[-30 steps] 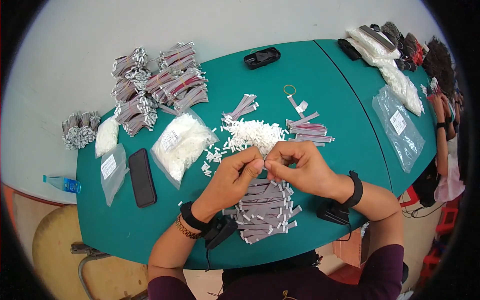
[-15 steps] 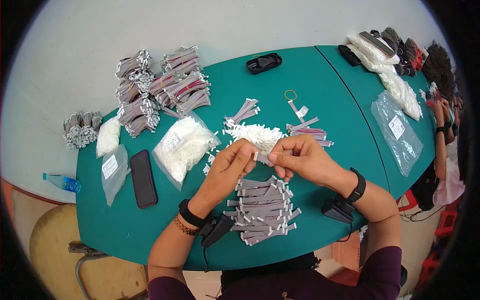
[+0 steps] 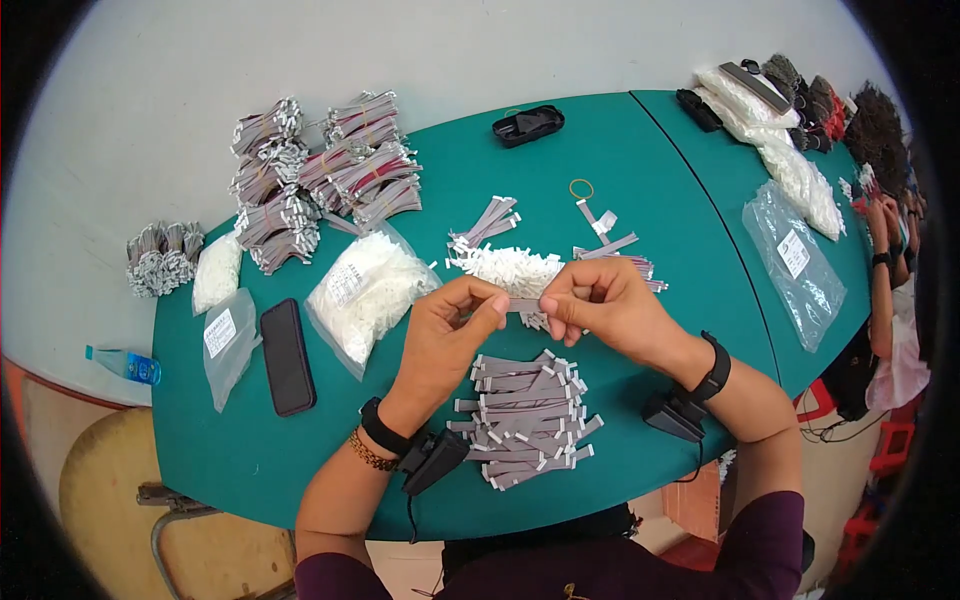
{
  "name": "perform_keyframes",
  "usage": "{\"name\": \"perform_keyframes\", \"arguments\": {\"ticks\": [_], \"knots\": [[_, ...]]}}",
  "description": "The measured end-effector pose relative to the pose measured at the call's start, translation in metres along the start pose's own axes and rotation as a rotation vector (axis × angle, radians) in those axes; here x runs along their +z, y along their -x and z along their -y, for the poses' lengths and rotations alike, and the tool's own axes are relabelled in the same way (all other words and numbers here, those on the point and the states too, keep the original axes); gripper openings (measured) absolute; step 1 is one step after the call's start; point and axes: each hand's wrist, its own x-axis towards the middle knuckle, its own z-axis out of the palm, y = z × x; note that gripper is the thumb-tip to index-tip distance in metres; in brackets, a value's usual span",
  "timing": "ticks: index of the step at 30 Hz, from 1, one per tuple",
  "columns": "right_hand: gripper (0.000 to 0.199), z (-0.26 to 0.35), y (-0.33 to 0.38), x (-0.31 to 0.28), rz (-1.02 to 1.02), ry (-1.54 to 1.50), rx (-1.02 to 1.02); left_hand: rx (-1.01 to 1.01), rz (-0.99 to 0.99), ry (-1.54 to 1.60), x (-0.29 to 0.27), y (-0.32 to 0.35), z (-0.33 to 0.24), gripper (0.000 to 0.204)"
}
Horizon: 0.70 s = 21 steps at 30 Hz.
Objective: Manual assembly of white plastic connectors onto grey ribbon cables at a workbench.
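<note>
Between my hands a short grey ribbon cable [image 3: 524, 305] is stretched level. My left hand [image 3: 455, 325] pinches its left end, and my right hand [image 3: 608, 308] pinches the other end; the fingertips cover both ends. Just beyond lies a heap of small white connector housings [image 3: 508, 268]. Below my hands is a stack of grey ribbon cables [image 3: 530, 420] with white connectors at their ends. Smaller groups of cables [image 3: 487, 222] lie behind the heap at left, and more cables [image 3: 620, 262] lie partly behind my right hand.
At left are a bag of white connectors [image 3: 365, 290], a dark phone [image 3: 287, 357], an empty plastic bag [image 3: 230, 345] and bundled cables [image 3: 330, 180]. A black case [image 3: 528, 126] and a rubber band [image 3: 581, 188] lie farther back. Another person's arm [image 3: 880, 280] shows at far right.
My hands have drawn slightly apart, and the cable between them now shows as a straight level strip. The white connector seen earlier beside my left fingertips is now covered.
</note>
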Motion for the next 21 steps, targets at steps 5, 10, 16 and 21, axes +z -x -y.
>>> {"name": "perform_keyframes", "arguments": {"ticks": [5, 10, 16, 21], "knots": [[0.010, -0.001, -0.001, -0.002, -0.089, -0.235, -0.013, -0.037, 0.042, 0.009, 0.000, 0.000, -0.001, 0.009], [0.012, -0.008, -0.001, -0.002, -0.099, -0.352, -0.012, -0.058, 0.096, -0.031, 0.002, 0.004, 0.003, 0.009], [0.016, -0.012, 0.001, 0.003, -0.148, -0.175, -0.159, -0.034, 0.244, -0.160, 0.011, 0.007, -0.004, 0.017], [0.015, -0.006, 0.004, 0.007, -0.011, -0.143, -0.091, 0.062, 0.060, -0.001, 0.006, 0.005, -0.001, 0.021]]}}
